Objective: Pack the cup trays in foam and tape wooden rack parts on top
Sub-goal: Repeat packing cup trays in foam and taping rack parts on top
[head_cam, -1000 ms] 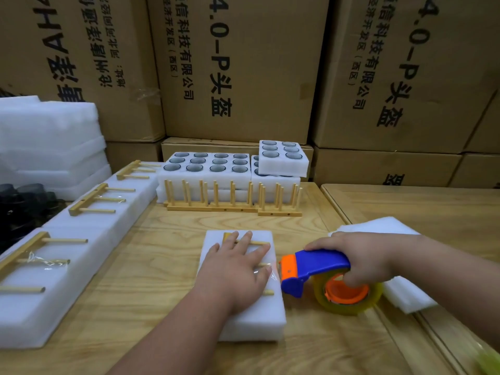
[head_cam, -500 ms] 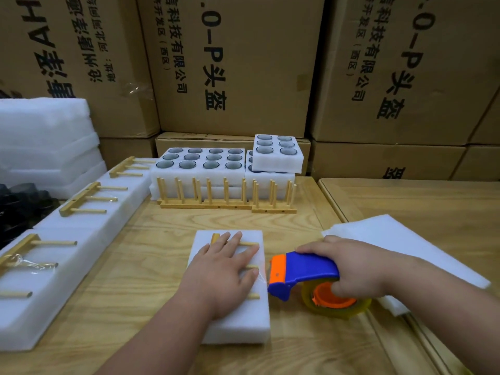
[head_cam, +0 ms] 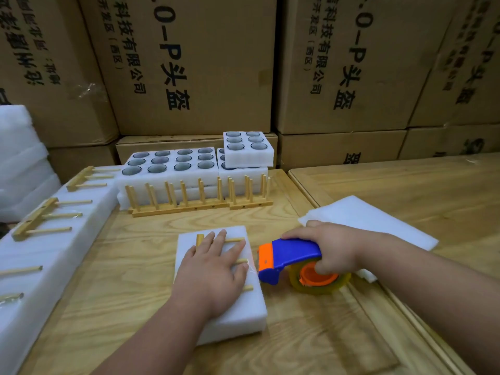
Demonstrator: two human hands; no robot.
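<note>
Your white foam block [head_cam: 238,307] lies flat on the table at 6 o'clock, with a wooden rack part [head_cam: 200,238] on top, its dowels pointing toward 3 o'clock. At 12 o'clock sit foam cup trays [head_cam: 173,165], a smaller tray [head_cam: 247,147] stacked on them. At 9 o'clock, a long foam row [head_cam: 54,239] carries more rack parts [head_cam: 40,220].

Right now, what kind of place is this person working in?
Probably a warehouse packing station: tall printed brown cardboard cartons stacked behind, white foam trays holding cups on the wooden table, and a blue-and-orange tape dispenser in the right hand.
</note>
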